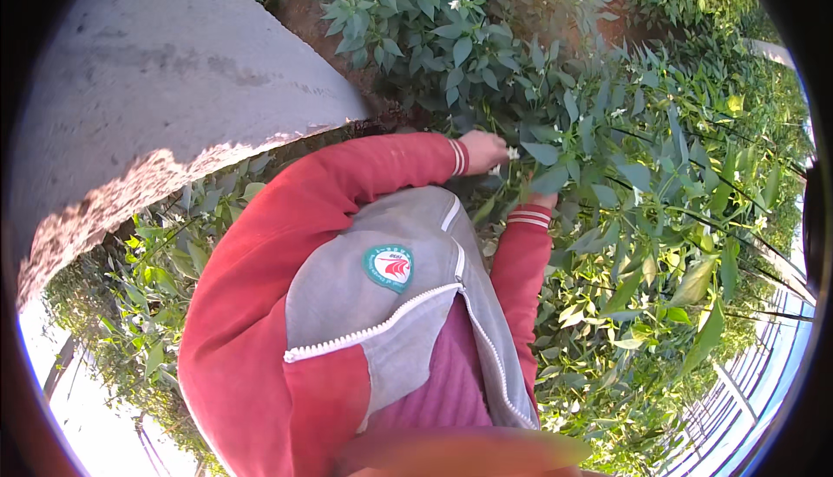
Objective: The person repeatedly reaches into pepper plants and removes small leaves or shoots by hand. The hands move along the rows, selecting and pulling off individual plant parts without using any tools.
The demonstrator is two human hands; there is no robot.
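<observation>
My left hand point(487, 152) reaches out of a red sleeve with striped cuff into leafy plants. It is beside small white flowers point(513, 153); its fingertips are turned away, so any grip is hidden. Close by and lower, my right hand point(544, 199) is mostly covered by a broad green leaf point(550, 180). Only a bit of it shows above the cuff, and what it touches cannot be seen. The green plants point(605, 132) around both hands look like pepper plants in bloom.
A rough-edged concrete slab point(195, 67) rises at the upper left, near my left arm. Dark support lines point(716, 226) cross the foliage at right. Reddish soil point(306, 15) shows between plants at the top. A greenhouse-like frame point(735, 389) curves at the lower right.
</observation>
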